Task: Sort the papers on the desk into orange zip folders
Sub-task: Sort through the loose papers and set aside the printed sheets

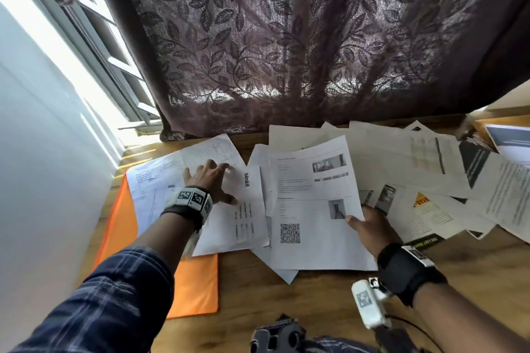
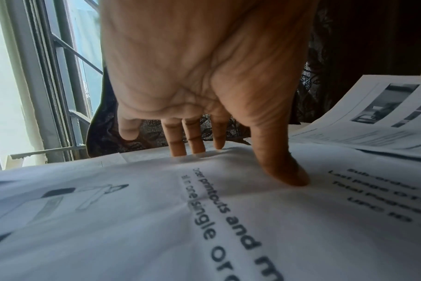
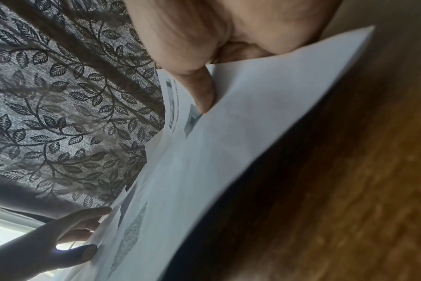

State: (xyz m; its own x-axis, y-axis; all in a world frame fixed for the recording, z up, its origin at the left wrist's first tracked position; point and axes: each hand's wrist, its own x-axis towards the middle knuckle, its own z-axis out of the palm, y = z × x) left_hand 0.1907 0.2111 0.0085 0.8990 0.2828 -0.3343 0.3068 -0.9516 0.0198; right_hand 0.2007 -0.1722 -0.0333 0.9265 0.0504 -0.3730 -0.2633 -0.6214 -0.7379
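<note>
L. hand [image 1: 210, 180], fingers spread, presses "blinkit" sheet [image 1: 243, 209] over orange folder [image 1: 195, 289]; R. hand [image 1: 370, 229] pinches QR-code sheet [image 1: 312, 209].

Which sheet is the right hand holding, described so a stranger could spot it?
Find the wooden desk below the leaf-patterned curtain. Among the papers at its middle, the right hand pinches the topmost sheet at its right edge. Only it shows a QR code and two small photos.
</note>
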